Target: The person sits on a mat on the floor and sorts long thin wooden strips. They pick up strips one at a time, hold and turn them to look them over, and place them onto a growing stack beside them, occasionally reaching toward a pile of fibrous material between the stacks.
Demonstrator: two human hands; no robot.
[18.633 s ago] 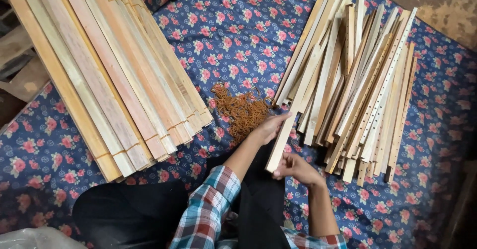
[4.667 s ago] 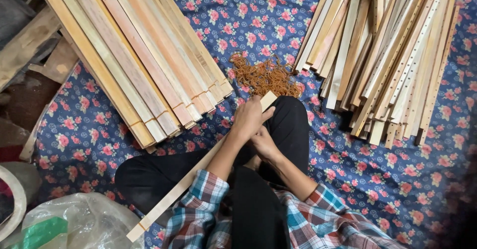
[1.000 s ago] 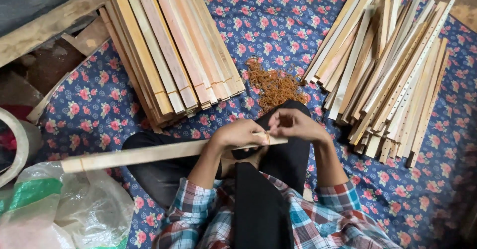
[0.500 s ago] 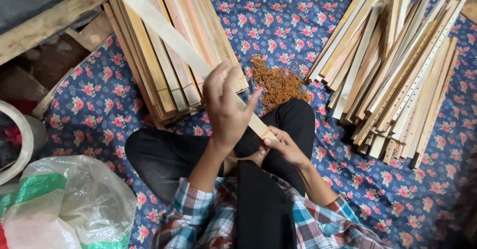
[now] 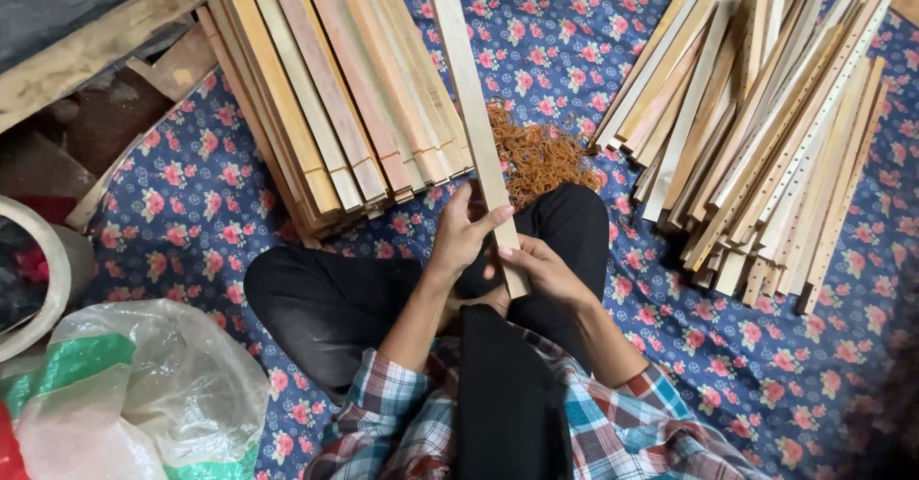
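Here the left hand (image 5: 459, 241) is closed round the near end of a wood slat (image 5: 471, 107), fingers wrapped over its left edge, thumb side up. The right hand (image 5: 536, 267) grips the same slat just below, at its very end, fingers curled on the right edge. The slat runs up and away from both hands, tilted slightly left, its far end out of frame. It looks light, thin and stiff, dry bare wood, not slippery; likely to flex if held only at the tip, so a hold nearer the middle would steady it. Just beyond the hands lies a pile of rubber bands (image 5: 541, 155). Left of the hands sits a neat stack (image 5: 325, 88); right, a loose heap (image 5: 766, 126) of slats. All on a floral cloth (image 5: 191, 193).
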